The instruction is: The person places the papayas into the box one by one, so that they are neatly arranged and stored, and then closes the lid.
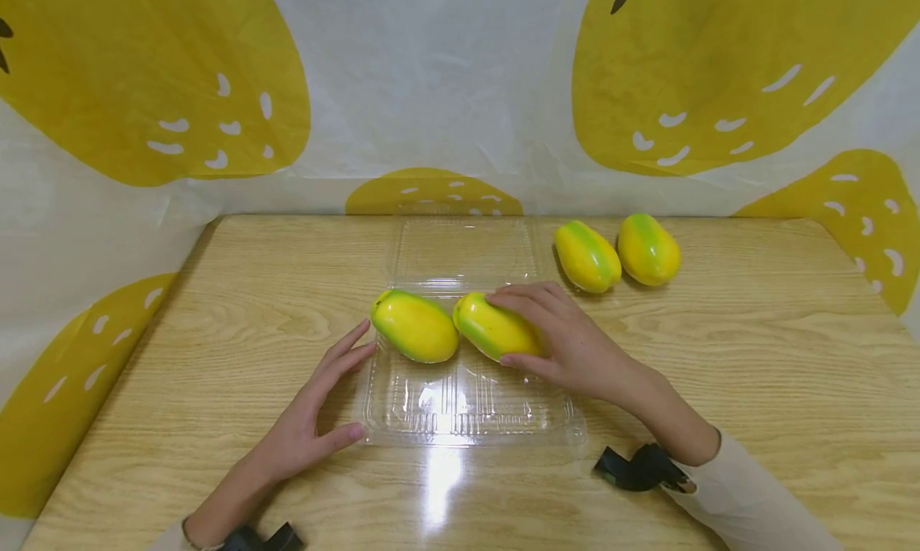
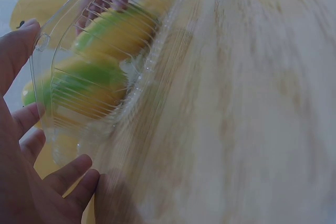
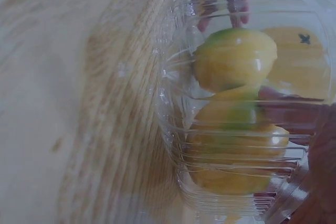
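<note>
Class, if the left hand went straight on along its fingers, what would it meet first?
Probably the left side of the clear container, then the left yellow-green fruit just beyond; depth leaves any gap unclear.

beige sleeves (image 1: 751, 499) – 2 black straps (image 1: 642, 467)

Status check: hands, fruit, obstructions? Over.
Right hand gripping one fruit in clear container. Left hand at container's left edge. Second fruit alongside, inside. Lid folded back, apparently out of the way.
</note>
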Available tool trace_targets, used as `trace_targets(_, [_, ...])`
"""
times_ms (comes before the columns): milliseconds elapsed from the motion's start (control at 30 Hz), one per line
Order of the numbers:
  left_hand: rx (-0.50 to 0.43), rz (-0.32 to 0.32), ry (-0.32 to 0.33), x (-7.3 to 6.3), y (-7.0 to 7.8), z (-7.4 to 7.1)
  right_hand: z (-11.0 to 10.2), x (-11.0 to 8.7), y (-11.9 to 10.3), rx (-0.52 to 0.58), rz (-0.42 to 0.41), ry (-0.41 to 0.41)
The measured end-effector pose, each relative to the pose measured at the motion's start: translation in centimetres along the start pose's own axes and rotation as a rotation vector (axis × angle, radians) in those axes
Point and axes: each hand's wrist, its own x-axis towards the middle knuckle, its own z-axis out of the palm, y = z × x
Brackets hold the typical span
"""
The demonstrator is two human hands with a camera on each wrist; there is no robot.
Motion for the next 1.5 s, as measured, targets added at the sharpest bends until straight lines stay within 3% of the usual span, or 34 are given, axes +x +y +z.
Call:
trace_targets(1233, [-0.002, -0.003, 0.0, -0.1, 0.0, 0.0, -0.9, 0.0, -0.6, 0.016, 0.042, -0.018])
trace_targets(1500, [-0.006, -0.008, -0.001, -0.2, -0.1, 0.1, -1.9, 0.0, -0.5, 0.05, 0.058, 0.035])
